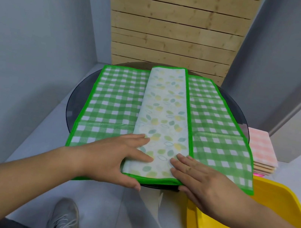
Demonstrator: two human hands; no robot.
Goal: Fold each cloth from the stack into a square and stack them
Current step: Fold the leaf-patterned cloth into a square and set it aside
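While the green checked cloth (111, 103) lies spread over the round dark worktop (76, 99), its middle strip is folded so the leafy side faces up. Left hand (116, 160) and right hand (203, 184) both sit flat on that strip's near end, fingers straight, pressing down, gripping nothing. Off right, a stack of pink cloths (259, 146) sits beside a yellow tray (279, 197).

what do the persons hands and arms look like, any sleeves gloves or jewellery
Both are bare. The left hand and the right hand wear no gloves, and no ring, watch or bracelet shows. No sleeve comes into view on either arm.
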